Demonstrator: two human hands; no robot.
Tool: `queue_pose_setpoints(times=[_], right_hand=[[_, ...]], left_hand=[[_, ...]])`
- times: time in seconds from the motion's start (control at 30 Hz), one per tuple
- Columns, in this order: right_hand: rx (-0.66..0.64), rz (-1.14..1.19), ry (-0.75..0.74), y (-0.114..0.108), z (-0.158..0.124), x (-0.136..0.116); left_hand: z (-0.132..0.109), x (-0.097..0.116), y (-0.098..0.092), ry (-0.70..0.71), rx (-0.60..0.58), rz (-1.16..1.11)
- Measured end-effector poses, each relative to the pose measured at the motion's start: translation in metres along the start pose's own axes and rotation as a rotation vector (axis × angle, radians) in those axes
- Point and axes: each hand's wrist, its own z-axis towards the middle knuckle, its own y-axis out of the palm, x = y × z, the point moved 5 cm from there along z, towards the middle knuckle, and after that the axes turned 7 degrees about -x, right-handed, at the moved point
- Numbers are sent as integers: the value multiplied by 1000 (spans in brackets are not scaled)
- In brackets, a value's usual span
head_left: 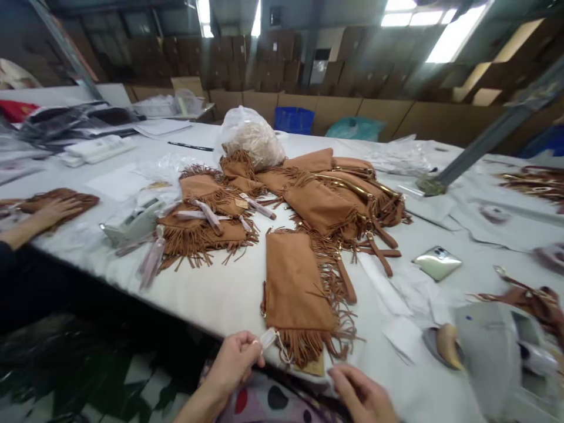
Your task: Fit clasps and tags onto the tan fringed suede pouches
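Observation:
A tan suede pouch [295,282] with long fringe lies flat on the table in front of me. Between the thumb and fingers of my left hand [238,358] is a small clear-white tag [268,338], whose white string runs to the pouch's fringed lower edge. My right hand [361,393] is at the table's front edge, right of the pouch's lower corner, loosely bent and with nothing visible in it. A yellowish card [314,365] shows under the fringe. Beyond lies a pile of similar fringed pouches [321,202] with wrist straps.
More fringed pouches with wrapped straps [207,229] lie left, beside a tape dispenser [136,220]. A co-worker's hand [57,211] rests on brown fringe. At right are a phone [437,262], a grey dispenser [489,346] and a slanted metal post [480,141]. Behind stands a stuffed plastic bag [251,138].

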Motion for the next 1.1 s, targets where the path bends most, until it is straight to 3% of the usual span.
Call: queue_pose_setpoints(times=[0.1,0.2,0.5,0.7,0.87,1.0,1.1], right_hand=[[-219,52,-148,70,22,-52],[-309,70,-170,102,37,-61],[-259,27,10,115,57,-25],[-294,294,219,125,53,-9],[-265,530,242,132,52,-8],[-202,464,222,134,56,-2],[-187,372,166,130,57,-2]], left_hand=[[-5,1,5,71,0,79],[-9,4,7,164,18,158],[-18,18,11,233,-10,258],[-13,11,13,235,-62,104],[-5,-3,10,140,-35,26],[1,-16,4,60,89,25],[2,-12,2,84,83,118]])
